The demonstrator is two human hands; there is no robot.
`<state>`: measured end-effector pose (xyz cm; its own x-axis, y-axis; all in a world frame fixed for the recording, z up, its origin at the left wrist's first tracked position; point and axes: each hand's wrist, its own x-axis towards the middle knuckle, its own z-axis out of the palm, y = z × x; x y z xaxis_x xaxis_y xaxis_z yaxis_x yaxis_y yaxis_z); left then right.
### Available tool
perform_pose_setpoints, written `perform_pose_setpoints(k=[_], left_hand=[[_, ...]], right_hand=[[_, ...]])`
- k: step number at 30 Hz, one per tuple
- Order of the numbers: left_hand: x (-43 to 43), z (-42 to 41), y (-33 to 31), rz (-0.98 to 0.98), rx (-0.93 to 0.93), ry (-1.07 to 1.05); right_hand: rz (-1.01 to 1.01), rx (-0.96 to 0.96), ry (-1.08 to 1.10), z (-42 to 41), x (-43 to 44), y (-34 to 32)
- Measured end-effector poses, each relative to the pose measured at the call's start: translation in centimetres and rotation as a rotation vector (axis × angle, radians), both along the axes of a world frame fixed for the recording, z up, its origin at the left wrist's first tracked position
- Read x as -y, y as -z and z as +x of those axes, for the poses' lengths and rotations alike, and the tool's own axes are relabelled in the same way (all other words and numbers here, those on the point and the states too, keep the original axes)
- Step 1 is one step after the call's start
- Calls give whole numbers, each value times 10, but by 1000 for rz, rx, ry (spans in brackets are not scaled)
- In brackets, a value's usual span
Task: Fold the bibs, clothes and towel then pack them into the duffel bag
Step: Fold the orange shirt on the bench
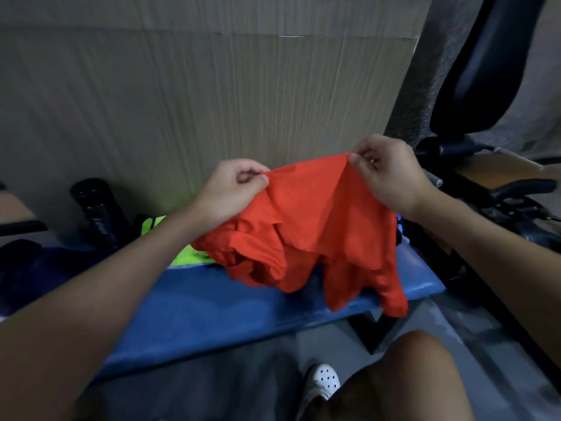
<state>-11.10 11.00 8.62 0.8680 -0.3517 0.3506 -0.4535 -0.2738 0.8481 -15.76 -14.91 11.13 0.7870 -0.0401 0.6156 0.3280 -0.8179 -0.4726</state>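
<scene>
Head view, single frame.

My left hand (233, 189) is raised above the blue padded bench (212, 305). Its fingers are curled and the thumb and forefinger pinch the upper edge of the orange shirt (318, 232) at its left end.

My right hand (385, 174) is level with the left and a little farther from me. It pinches the same upper edge at its right end, the other fingers curled in behind.

The edge of the orange shirt runs loosely between the two pinch points. Below them the cloth hangs in folds. Its lower left part lies bunched on the bench, and its lower right part drapes over the bench's near edge.

A neon yellow-green bib (182, 258) lies on the bench behind and to the left of the shirt, partly covered by my left forearm and by the orange cloth.

A dark blue cloth mass (27, 265) sits at the far left. I cannot tell whether it is the duffel bag.

A black cylinder (94, 211) stands tilted behind the bench, against a cardboard sheet (212, 101) that fills the background.

A black chair (479, 71) stands at the upper right, beside the cardboard.

My bare knee (409, 375) and a white perforated shoe (324, 379) show at the bottom, on the near side of the bench.
</scene>
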Motion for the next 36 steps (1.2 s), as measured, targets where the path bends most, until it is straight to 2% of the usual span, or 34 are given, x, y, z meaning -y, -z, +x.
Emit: perform_pose_setpoints(k=[3, 6, 13, 15, 19, 21, 24, 27, 31, 36], left_hand=[[-15, -33, -13, 143, -151, 132], [-23, -55, -20, 245, -109, 147], [-13, -82, -48, 5, -234, -12], [-4, -83, -54, -51, -257, -93], [9, -80, -54, -134, -294, -191], [12, -78, -51, -149, -296, -233], [13, -72, -49, -206, -302, -306], [10, -67, -49, -219, -323, -344], [1, -61, -44, -208, -424, -319], [-9, -79, -41, -92, -551, -10]], right_hand=[[95, -7, -27, -20, -23, -12], [155, -37, -66, -33, -36, -14], [127, -211, -25, -52, -34, 1], [131, -207, -37, -57, -41, 2], [323, -177, -251, -82, -73, -7], [430, -323, -454, -98, -86, -7], [306, -518, -559, -105, -91, 9], [243, -479, -445, -100, -89, 23], [354, -373, -367, -96, -84, 12], [544, -309, -335, -91, -79, -8]])
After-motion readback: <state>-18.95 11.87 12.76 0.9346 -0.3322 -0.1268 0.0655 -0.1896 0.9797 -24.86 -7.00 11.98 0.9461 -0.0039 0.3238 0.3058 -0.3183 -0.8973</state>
